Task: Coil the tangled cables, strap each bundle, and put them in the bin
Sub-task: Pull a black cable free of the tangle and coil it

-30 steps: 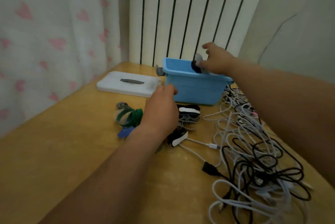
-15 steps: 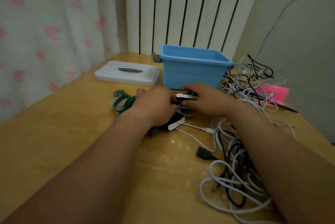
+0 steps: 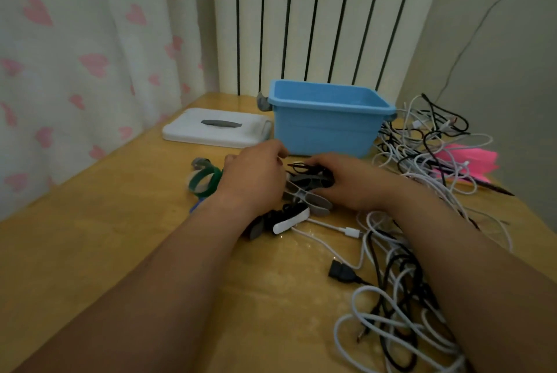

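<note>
lid (image 3: 217,128) left of bin (image 3: 325,134) | cables (image 3: 416,158) right (tangled) | right hand (image 3: 346,182) grips straps (image 3: 307,182)

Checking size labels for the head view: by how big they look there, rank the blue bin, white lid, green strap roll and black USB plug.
1. blue bin
2. white lid, lying flat and foreshortened
3. green strap roll
4. black USB plug, smallest though nearest the camera

Both forearms stretched forward, palms down; left hand (image 3: 256,181), right hand (image 3: 349,184) close together, right fingers curled round strap (image 3: 310,182).
</note>
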A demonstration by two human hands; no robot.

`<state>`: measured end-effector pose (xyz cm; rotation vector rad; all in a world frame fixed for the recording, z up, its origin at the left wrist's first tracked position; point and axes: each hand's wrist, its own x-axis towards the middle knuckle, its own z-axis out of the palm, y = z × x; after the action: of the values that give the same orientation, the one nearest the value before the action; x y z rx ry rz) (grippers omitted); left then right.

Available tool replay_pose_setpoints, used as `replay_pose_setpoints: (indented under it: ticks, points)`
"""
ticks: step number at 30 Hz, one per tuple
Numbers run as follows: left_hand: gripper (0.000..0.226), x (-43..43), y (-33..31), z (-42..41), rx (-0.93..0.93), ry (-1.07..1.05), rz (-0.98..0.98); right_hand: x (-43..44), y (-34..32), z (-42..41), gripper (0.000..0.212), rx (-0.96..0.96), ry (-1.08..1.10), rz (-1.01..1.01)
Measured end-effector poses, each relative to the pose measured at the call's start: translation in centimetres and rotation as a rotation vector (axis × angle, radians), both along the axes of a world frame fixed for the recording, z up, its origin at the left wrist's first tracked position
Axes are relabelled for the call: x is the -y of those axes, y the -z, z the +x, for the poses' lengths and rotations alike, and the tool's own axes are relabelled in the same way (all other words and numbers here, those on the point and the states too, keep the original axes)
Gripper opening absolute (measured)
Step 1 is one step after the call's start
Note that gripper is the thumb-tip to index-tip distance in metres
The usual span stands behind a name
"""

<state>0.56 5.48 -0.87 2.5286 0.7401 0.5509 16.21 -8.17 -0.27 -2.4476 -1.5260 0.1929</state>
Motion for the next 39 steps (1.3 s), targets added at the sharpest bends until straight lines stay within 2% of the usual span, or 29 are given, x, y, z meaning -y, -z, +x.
replay_pose_setpoints:
  ticks: [5,8,11,14,16,18,21,23,25,26,28,29,31,34,36,39]
  points:
    - [0.041,0.0,0.1,-0.3,0.053,-0.021,-0.05,-0.2,0.5,0.0,0.043,-0.023,0.097,0.145]
    - [0.037,0.1,-0.2,-0.5,0.135,-0.044,-0.052,0.2,-0.2,-0.5,0.046,-0.116,0.179,0.388]
    - [0.034,0.0,-0.6,-0.5,0.221,-0.053,-0.048,-0.4,-3.8,-1.1,0.042,-0.209,0.217,0.618]
    - [0.032,-0.4,-0.9,-0.4,0.294,-0.072,-0.043,-2.1,-8.6,1.0,0.037,-0.115,0.274,0.671]
    - [0.031,-0.6,-0.9,-0.5,0.326,-0.096,-0.06,-3.4,-10.8,3.4,0.045,0.004,0.328,0.635]
    - [0.03,-0.7,-0.8,-0.5,0.331,-0.1,-0.079,-4.4,-11.4,6.0,0.05,0.096,0.373,0.484]
    - [0.028,-1.0,-0.9,-0.4,0.275,-0.1,-0.054,-5.4,-10.7,8.6,0.055,0.109,0.427,0.174]
    - [0.026,-1.2,-1.0,-0.4,0.232,-0.107,-0.029,-5.7,-10.0,9.0,0.066,0.117,0.461,0.109]
    - [0.026,-1.5,-1.0,-0.4,0.21,-0.111,-0.018,-5.6,-9.2,8.3,0.074,0.183,0.481,0.268]
    - [0.027,-1.7,-1.0,-0.4,0.21,-0.112,-0.019,-5.2,-8.7,7.2,0.069,0.218,0.469,0.409]
    - [0.028,-1.9,-1.0,-0.3,0.243,-0.106,-0.051,-4.0,-7.6,4.0,0.044,0.21,0.38,0.619]
    - [0.028,-2.0,-1.0,-0.3,0.279,-0.094,-0.104,-3.4,-6.8,2.1,0.033,0.153,0.299,0.6]
    - [0.029,-2.0,-1.3,-0.3,0.372,-0.051,-0.267,-2.6,-4.9,-1.8,0.029,0.019,0.113,0.351]
    - [0.029,-1.8,-1.7,-0.4,0.441,0.01,-0.474,-2.0,-1.9,-4.3,0.045,-0.072,0.044,-0.003]
    - [0.028,-1.9,-1.6,-0.4,0.367,0.039,-0.405,-1.6,-0.6,-4.1,0.041,-0.06,0.075,-0.033]
    - [0.034,-1.8,-0.9,-0.5,0.093,0.041,-0.1,-0.7,0.3,-3.7,0.034,-0.056,0.119,0.076]
